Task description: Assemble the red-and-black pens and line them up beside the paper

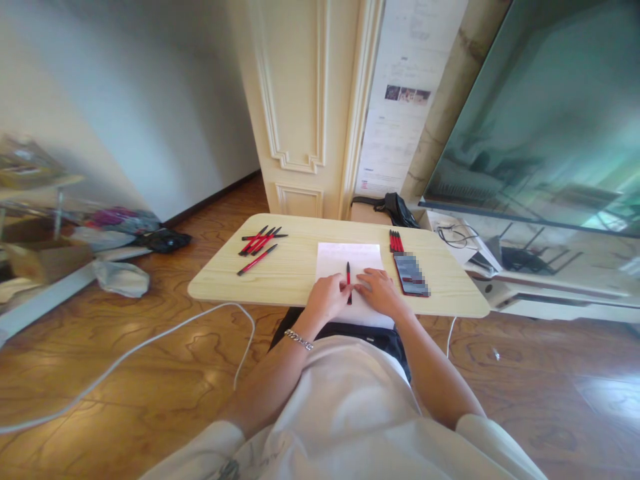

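A red pen with black ends (349, 275) lies over a white sheet of paper (327, 257), its dark tip pointing away from me. My left hand (327, 297), with a chain bracelet at the wrist, has its curled fingers closed on the pen's left side. Just right of the pen, my right hand (380, 291) rests on the paper with fingers stretched out, the nearest fingertips close to the barrel. Whether they touch it is hard to see. To the left lie a loose pile of red pens (260, 241) and a single red pen (257, 260).
A pale wooden table (220, 277) holds everything. Beyond my right hand are a row of red pens (396, 241) side by side and a phone (412, 274). A black bag (397, 208) sits behind the table. A white cable (150, 343) runs across the left side.
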